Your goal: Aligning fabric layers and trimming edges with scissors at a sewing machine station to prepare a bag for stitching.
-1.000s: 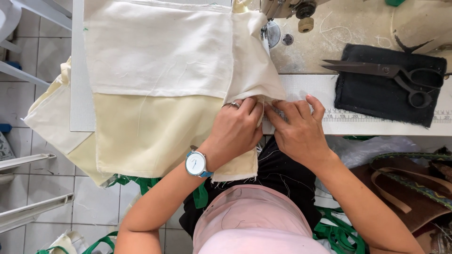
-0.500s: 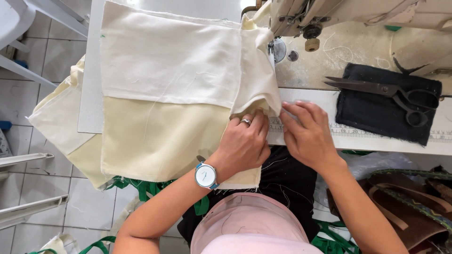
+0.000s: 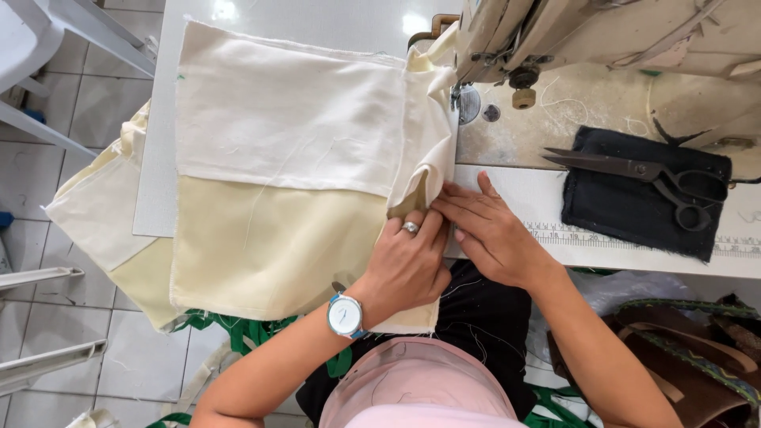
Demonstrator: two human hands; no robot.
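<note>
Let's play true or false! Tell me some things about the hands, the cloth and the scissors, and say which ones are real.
1. Both hands press on the cream cloth. True: the left hand and right hand meet at its folded edge.
2. The scissors lie on a black cloth piece. True.
3. The right hand holds the scissors. False: they lie untouched, apart from it.
4. The left wrist wears a watch. True.
5. The cloth is bright red. False: it is cream and pale yellow.

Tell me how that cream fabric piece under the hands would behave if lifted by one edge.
The cream fabric piece would probably flop: it already drapes limply over the table edge. It looks light, since the left hand and right hand fold its edge with fingertips alone. Its stacked layers may shift apart.
</note>
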